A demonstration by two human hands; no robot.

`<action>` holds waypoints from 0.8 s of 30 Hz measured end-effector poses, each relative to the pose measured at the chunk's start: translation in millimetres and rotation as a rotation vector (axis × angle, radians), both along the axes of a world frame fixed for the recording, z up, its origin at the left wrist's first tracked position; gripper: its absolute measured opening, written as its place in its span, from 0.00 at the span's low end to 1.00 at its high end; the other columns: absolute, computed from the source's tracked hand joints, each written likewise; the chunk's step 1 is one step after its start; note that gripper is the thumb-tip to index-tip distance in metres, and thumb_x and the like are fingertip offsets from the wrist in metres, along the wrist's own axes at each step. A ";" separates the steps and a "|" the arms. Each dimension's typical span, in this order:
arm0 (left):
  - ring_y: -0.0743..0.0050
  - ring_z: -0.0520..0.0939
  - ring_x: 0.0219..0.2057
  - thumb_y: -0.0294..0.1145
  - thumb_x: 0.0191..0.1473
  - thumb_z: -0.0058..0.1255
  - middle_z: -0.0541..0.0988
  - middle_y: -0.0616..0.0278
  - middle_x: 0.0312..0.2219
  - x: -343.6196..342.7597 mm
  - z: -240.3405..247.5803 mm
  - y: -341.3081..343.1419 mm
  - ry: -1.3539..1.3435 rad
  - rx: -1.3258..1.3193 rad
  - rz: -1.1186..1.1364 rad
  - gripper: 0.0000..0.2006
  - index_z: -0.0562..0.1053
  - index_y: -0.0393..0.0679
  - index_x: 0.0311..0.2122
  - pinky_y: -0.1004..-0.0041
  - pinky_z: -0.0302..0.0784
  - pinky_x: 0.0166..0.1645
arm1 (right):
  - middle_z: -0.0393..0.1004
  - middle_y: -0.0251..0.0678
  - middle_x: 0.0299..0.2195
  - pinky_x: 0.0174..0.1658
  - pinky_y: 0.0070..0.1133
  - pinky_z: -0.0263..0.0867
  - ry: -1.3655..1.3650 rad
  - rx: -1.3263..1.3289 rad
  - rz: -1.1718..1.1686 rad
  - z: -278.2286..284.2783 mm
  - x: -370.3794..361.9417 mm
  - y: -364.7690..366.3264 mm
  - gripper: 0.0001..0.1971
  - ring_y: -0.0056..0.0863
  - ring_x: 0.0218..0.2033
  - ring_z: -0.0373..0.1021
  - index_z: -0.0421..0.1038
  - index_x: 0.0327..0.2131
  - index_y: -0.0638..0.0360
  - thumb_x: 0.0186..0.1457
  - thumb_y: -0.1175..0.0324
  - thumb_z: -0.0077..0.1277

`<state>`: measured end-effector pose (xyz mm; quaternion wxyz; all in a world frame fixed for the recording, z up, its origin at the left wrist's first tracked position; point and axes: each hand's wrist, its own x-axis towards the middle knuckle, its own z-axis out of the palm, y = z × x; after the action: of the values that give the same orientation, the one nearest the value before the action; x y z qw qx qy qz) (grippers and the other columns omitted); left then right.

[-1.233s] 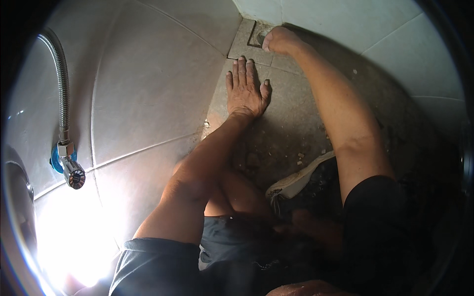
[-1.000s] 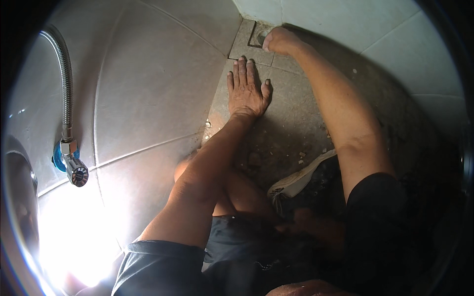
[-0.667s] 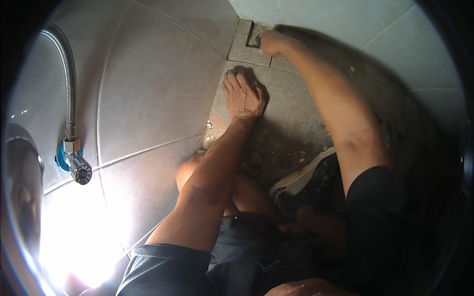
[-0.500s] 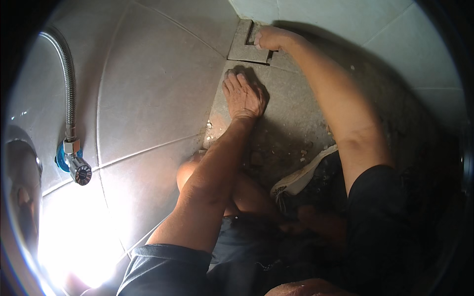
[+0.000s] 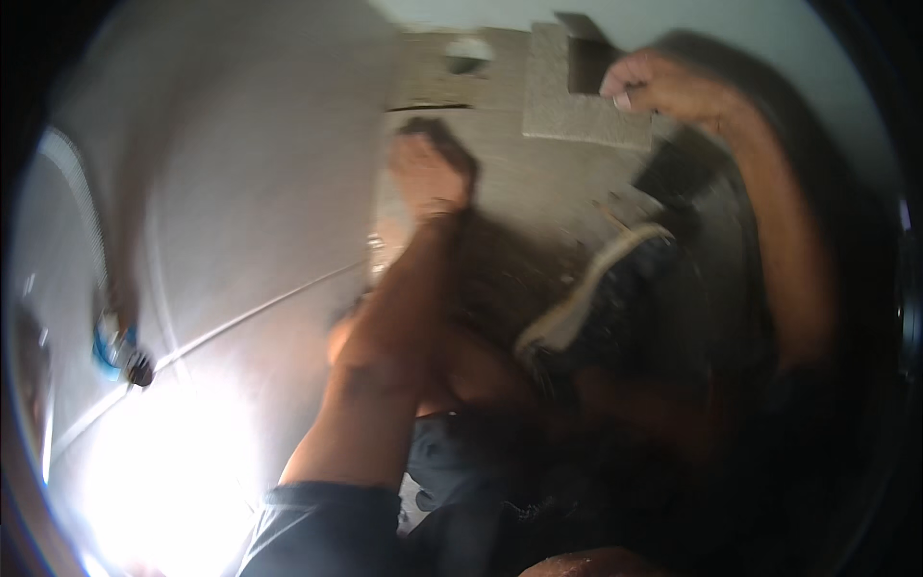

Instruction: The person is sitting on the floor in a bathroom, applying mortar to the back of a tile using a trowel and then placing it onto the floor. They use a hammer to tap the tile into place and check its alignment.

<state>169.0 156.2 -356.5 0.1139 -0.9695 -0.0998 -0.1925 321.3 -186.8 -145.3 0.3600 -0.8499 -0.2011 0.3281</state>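
"Which step?"
"Holding aside, I judge: the right hand (image 5: pixel 663 91) pinches the notched tile (image 5: pixel 558 111), right of the round hole (image 5: pixel 469 65). The left hand (image 5: pixel 428 173), apart, I can't read: blurred."
"Next?"
"Steady grip, I'd say."

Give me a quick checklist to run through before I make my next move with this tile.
1. Right hand has the notched tile: ok, fingers at the edge beside the notch.
2. Tile raised from the floor: ok, it seems, as its shadow falls apart from it.
3. Round hole uncovered: ok, the tile is to its right.
4. Inside of the hole free of dirt: cannot tell, the picture is blurred.
5. Floor swept: not ok, loose bits lie beside the left forearm.
6. Left hand braced firmly: cannot tell; it appears to rest on the floor, but its load doesn't show.
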 end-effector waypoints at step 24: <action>0.43 0.64 0.61 0.43 0.61 0.45 0.65 0.44 0.56 5.8 57.9 -35.6 0.153 -0.298 0.030 0.25 0.65 0.36 0.57 0.50 0.56 0.66 | 0.82 0.46 0.35 0.46 0.35 0.73 -0.038 -0.494 -0.194 -40.7 -210.9 -246.3 0.08 0.44 0.41 0.79 0.80 0.36 0.63 0.51 0.73 0.62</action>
<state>174.8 120.6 -298.5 -0.0208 -0.9860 -0.1326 -0.0995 110.4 -433.1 -186.0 0.1675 -0.9333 -0.0393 0.3152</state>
